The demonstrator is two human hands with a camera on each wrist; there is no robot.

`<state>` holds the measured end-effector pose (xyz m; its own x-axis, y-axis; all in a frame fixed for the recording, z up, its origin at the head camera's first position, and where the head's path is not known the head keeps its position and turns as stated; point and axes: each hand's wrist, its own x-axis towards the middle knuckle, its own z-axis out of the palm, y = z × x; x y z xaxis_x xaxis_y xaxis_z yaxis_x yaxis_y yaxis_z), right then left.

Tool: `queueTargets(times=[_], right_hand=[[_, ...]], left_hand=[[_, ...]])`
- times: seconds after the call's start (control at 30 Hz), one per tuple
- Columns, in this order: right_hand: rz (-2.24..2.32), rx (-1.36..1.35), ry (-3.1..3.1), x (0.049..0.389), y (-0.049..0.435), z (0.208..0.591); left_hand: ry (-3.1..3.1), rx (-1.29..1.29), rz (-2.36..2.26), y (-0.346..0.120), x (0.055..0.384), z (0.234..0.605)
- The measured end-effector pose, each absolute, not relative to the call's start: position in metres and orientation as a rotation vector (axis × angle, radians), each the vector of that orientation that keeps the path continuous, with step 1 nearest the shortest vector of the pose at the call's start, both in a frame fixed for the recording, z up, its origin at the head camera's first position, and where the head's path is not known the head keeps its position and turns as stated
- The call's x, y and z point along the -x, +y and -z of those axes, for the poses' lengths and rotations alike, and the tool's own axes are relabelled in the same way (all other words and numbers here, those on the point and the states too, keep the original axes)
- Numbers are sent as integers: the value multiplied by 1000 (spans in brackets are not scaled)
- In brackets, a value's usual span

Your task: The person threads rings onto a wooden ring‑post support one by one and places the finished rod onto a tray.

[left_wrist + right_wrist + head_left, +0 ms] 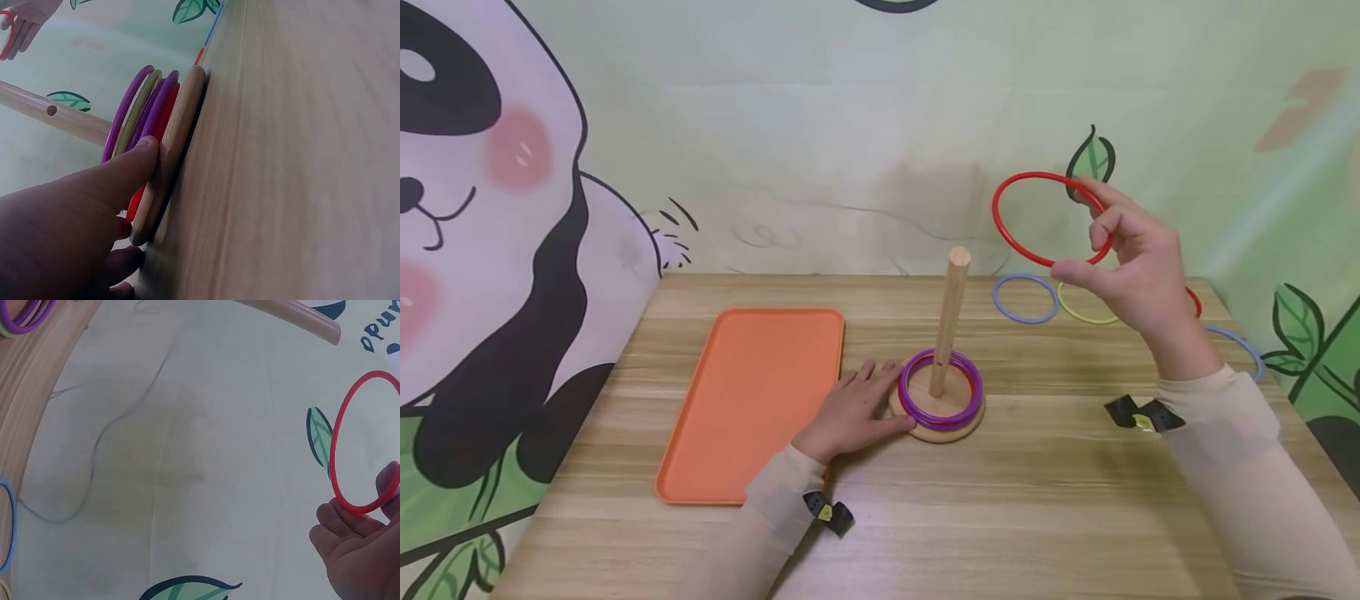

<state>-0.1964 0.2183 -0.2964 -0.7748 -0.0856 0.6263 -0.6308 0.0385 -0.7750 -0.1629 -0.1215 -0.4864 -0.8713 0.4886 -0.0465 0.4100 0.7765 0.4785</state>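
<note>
In the head view my right hand (pixel 1138 258) is raised at the right and pinches a red ring (pixel 1033 261) between thumb and fingers. The ring is up in the air, above and right of a wooden peg (pixel 953 308), also seen in the right wrist view. The peg stands upright on a round wooden base (pixel 943 435). Around its foot lies a stack of purple rings (pixel 976 408), a yellow-green ring (pixel 139 107) and red. My left hand (pixel 853 414) rests at the base's left side, fingers extended, its thumb touching the stack and base edge.
An orange tray (pixel 752 400) lies left of the base. Toward the table's back right are a blue ring (pixel 1026 322), a yellow ring (pixel 1086 320), a partly hidden red ring (pixel 1197 304) and another blue ring (pixel 1240 340). A panda-printed backdrop (pixel 820 150) stands behind.
</note>
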Motion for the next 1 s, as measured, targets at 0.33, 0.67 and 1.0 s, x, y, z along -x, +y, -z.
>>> queueTargets(times=[0.33,0.67,1.0], right_hand=[[-1779,-805,-1914,194,205,292],[-1779,-859,-1931,193,196,298],[-1723,-864,-1995,191,186,303]], left_hand=[[2797,-722,-695,-121,165,488],[2794,-709,-701,-122,162,487],[2802,-721,-699,-121,164,485]])
